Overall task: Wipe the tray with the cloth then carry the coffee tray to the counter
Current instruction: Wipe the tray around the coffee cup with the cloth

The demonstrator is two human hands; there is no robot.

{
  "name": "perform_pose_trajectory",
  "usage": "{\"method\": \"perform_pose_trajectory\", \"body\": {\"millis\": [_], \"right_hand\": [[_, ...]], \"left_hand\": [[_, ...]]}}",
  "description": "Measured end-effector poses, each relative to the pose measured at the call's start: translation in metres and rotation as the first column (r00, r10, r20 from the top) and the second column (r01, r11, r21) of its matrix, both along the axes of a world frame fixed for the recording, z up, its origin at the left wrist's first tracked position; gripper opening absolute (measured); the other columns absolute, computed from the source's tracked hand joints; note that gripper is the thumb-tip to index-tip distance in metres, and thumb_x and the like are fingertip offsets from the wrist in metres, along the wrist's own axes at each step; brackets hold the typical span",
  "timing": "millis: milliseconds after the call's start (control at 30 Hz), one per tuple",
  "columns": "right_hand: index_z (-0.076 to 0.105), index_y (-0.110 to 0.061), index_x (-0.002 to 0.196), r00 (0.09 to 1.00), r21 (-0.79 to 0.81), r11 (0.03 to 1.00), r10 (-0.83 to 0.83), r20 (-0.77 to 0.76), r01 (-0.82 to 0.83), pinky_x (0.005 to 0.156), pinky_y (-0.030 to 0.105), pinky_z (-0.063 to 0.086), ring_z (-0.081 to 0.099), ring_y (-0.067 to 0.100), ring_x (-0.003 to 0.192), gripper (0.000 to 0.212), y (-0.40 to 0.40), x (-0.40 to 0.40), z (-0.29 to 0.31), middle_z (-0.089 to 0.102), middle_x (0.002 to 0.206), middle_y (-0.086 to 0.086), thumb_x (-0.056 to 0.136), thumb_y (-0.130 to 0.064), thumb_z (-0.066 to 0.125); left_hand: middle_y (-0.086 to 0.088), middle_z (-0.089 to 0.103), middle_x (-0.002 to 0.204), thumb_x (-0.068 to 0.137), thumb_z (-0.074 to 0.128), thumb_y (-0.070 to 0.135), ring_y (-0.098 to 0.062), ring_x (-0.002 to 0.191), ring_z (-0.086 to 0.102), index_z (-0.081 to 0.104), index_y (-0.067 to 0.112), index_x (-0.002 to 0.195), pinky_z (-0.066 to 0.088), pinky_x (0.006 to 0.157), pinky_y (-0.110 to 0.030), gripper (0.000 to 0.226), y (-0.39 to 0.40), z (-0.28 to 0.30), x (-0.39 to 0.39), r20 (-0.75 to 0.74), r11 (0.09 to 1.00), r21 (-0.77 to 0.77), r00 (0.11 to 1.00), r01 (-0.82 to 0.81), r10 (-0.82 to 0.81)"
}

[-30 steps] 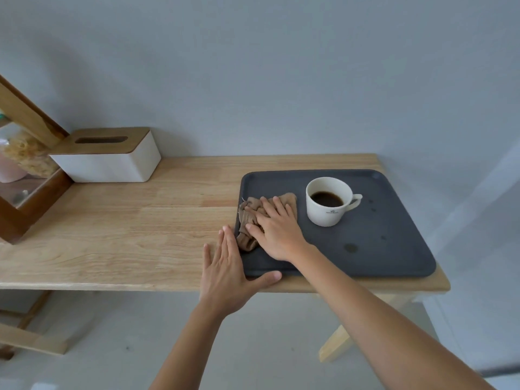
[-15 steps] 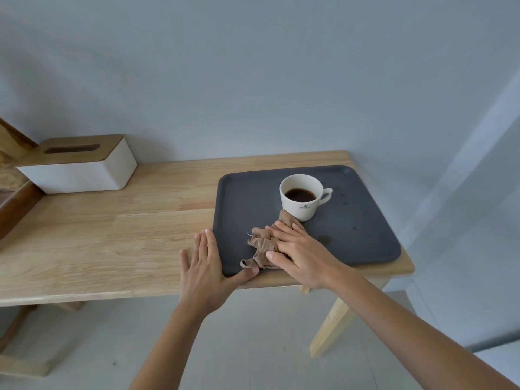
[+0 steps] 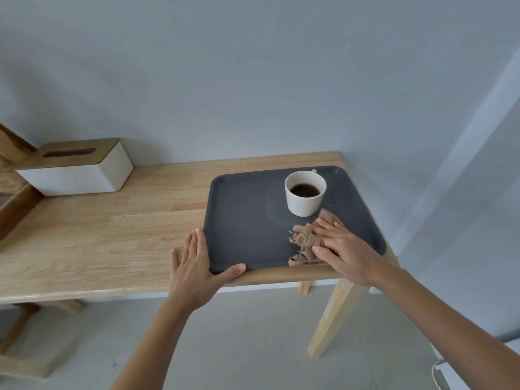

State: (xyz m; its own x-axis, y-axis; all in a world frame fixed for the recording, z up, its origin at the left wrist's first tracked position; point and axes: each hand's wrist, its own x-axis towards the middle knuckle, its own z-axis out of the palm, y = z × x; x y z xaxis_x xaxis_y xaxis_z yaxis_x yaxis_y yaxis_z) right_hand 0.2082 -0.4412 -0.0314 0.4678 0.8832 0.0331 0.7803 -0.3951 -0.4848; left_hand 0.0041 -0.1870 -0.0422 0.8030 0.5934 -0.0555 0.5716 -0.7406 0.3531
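A dark grey tray (image 3: 242, 218) lies at the right end of a light wooden table (image 3: 118, 237). A white cup (image 3: 304, 196) of black coffee stands in the tray's far right part. A crumpled brown cloth (image 3: 305, 242) lies on the tray just in front of the cup, near the front right. My right hand (image 3: 344, 249) presses flat on the cloth, fingers pointing left and away. My left hand (image 3: 194, 266) rests flat on the table against the tray's near left corner, thumb along the front rim, holding nothing.
A white tissue box (image 3: 77, 167) with a wooden lid sits at the back left of the table. A dark wooden frame (image 3: 14, 204) stands at the far left edge. A pale wall runs behind the table, and the table's right end stops just past the tray.
My right hand has slid the cloth from the tray's left side across the front to the right, past the cup. The left hand has stayed at the tray's near left corner.
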Motion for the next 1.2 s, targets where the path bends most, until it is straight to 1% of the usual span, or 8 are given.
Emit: {"method": "perform_pose_trajectory", "body": {"millis": [100, 267, 400, 500, 600, 767, 900, 1200], "right_hand": [[0.041, -0.031, 0.143, 0.999, -0.016, 1.0, -0.009, 0.037, 0.009, 0.121, 0.025, 0.0, -0.002, -0.005, 0.146, 0.067, -0.015, 0.011, -0.003, 0.025, 0.155, -0.017, 0.089, -0.064, 0.016], [0.047, -0.032, 0.139, 0.994, -0.026, 0.999, -0.045, 0.103, 0.048, 0.121, 0.038, -0.006, -0.008, 0.004, 0.148, 0.087, -0.031, 0.021, -0.003, 0.023, 0.157, -0.015, 0.08, -0.078, 0.003], [0.044, -0.045, 0.136, 0.991, 0.124, 0.986, -0.107, -0.076, 0.116, 0.121, 0.043, 0.001, 0.004, 0.005, 0.147, 0.049, -0.035, 0.016, 0.004, 0.039, 0.149, -0.013, 0.087, -0.055, 0.039], [0.05, -0.03, 0.134, 0.939, 0.342, 0.898, -0.177, -0.295, 0.277, 0.117, 0.035, 0.023, 0.026, -0.011, 0.136, 0.044, -0.029, 0.021, 0.025, 0.061, 0.13, 0.001, 0.092, -0.031, 0.058], [0.048, -0.017, 0.137, 0.927, 0.329, 0.876, -0.28, -0.249, 0.352, 0.104, 0.025, 0.037, 0.05, 0.015, 0.129, 0.048, -0.011, 0.046, 0.04, 0.056, 0.138, 0.001, 0.091, -0.017, 0.059], [0.047, -0.015, 0.138, 0.895, 0.196, 0.914, -0.272, -0.355, 0.355, 0.103, 0.042, 0.048, 0.059, 0.02, 0.12, 0.066, 0.016, 0.067, 0.033, 0.059, 0.135, 0.006, 0.079, -0.013, 0.074], [0.061, -0.016, 0.121, 0.879, 0.274, 0.881, -0.261, -0.399, 0.386, 0.093, 0.045, 0.055, 0.069, 0.015, 0.1, 0.054, 0.03, 0.072, 0.036, 0.072, 0.113, 0.004, 0.071, -0.012, 0.081], [0.065, -0.013, 0.115, 0.85, 0.317, 0.836, -0.288, -0.441, 0.448, 0.091, 0.037, 0.056, 0.07, 0.011, 0.095, 0.051, 0.054, 0.069, 0.044, 0.074, 0.107, 0.003, 0.068, -0.009, 0.084]], "left_hand": [[-0.002, -0.007, 0.163, 0.061, 0.028, 0.094, -0.014, 0.148, -0.014, -0.014, 0.011, 0.15, -0.002, 0.12, -0.048, 0.129, 0.0, 0.0, 0.0, -0.006, 1.0, -0.003, 1.0, 0.005, -0.006], [-0.002, -0.007, 0.163, 0.057, 0.026, 0.096, -0.014, 0.148, -0.013, -0.013, 0.012, 0.151, -0.004, 0.12, -0.047, 0.132, 0.001, -0.001, 0.001, -0.01, 1.0, -0.016, 1.0, 0.007, -0.007], [-0.001, -0.015, 0.162, 0.051, 0.028, 0.098, -0.015, 0.147, -0.019, -0.018, 0.015, 0.15, -0.009, 0.119, -0.049, 0.137, 0.003, 0.003, 0.002, -0.058, 0.994, -0.109, 0.998, 0.008, -0.014], [-0.001, -0.019, 0.16, 0.059, 0.039, 0.092, -0.017, 0.146, -0.024, -0.015, 0.018, 0.15, -0.013, 0.115, -0.054, 0.129, -0.006, 0.022, 0.017, 0.053, 0.983, -0.184, 0.998, -0.008, 0.018], [0.002, -0.004, 0.162, 0.084, 0.054, 0.059, -0.014, 0.148, -0.011, 0.0, 0.018, 0.153, -0.005, 0.119, -0.048, 0.097, -0.028, 0.045, 0.062, 0.277, 0.985, -0.165, 0.961, 0.049, -0.001], [-0.006, 0.045, 0.147, 0.079, 0.074, 0.032, -0.018, 0.137, 0.041, 0.032, 0.016, 0.147, 0.041, 0.108, -0.04, 0.081, -0.066, 0.044, 0.133, 0.38, 0.902, -0.402, 0.925, 0.158, 0.007], [-0.001, 0.064, 0.126, 0.072, 0.081, 0.024, -0.015, 0.117, 0.058, 0.054, 0.016, 0.13, 0.047, 0.102, -0.042, 0.065, -0.07, 0.043, 0.156, 0.483, 0.87, -0.457, 0.873, 0.186, 0.066], [0.0, 0.068, 0.12, 0.071, 0.082, 0.021, -0.01, 0.113, 0.061, 0.058, 0.016, 0.128, 0.047, 0.101, -0.028, 0.062, -0.037, 0.041, 0.162, 0.569, 0.857, -0.45, 0.821, 0.253, 0.057]]}}
